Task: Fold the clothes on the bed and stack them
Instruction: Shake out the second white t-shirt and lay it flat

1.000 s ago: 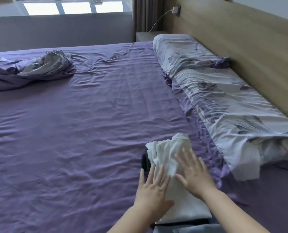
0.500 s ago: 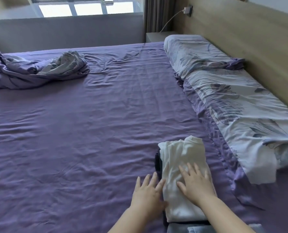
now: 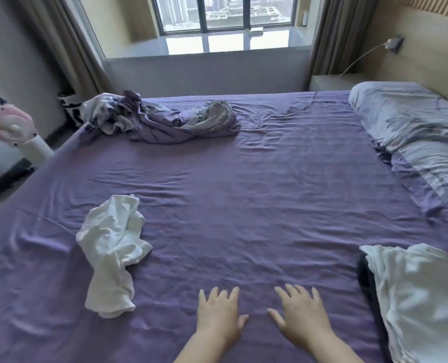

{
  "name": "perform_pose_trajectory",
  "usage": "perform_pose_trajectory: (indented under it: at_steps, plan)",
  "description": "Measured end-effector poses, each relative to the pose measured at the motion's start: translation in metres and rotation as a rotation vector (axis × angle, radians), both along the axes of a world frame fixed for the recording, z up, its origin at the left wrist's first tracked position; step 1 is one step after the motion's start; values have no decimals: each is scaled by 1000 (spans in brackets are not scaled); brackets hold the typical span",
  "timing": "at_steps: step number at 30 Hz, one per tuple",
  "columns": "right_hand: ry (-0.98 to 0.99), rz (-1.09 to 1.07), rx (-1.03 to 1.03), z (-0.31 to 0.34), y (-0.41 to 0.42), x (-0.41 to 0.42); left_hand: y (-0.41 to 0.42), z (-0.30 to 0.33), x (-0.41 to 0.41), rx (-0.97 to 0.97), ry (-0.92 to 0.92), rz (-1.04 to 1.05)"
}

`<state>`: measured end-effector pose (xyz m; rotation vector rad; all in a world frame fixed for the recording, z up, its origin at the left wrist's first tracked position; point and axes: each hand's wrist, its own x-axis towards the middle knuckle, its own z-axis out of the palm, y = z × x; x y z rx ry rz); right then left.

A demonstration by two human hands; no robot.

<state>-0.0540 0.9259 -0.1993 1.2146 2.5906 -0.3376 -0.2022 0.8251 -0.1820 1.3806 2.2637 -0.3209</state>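
Both my hands are flat and empty; the next garment lies to my left.

My left hand and right hand rest spread on the purple bed sheet, gripping nothing. The crumpled white cotton garment sits well left of them, the folded white-on-dark stack to the right. It looks light, limp and unslippery; I'd pinch it at a hem or shoulder seam with both hands and shake it flat.

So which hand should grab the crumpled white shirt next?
Probably the left hand. It lies open on the purple sheet, nearer the crumpled white shirt off to its left. The right hand, also open, sits closer to the folded stack.
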Motion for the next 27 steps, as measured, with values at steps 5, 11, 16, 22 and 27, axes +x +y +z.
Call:
perform_pose_trajectory:
  at_steps: [5,11,16,22,27]
  plan:
    - [-36,166,-73,16,-64,-101,-85,3,-96,-3,67,140]
    - [3,266,-153,14,-130,-204,-164,-1,-195,144,133,395]
    - [108,298,-137,9,-158,-269,-156,-7,-267,336,91,431]
    - [165,231,-173,8,-162,-283,-111,-13,-285,494,-284,667]
    - [262,147,-230,38,-142,-270,-108,25,-279,603,-578,681]
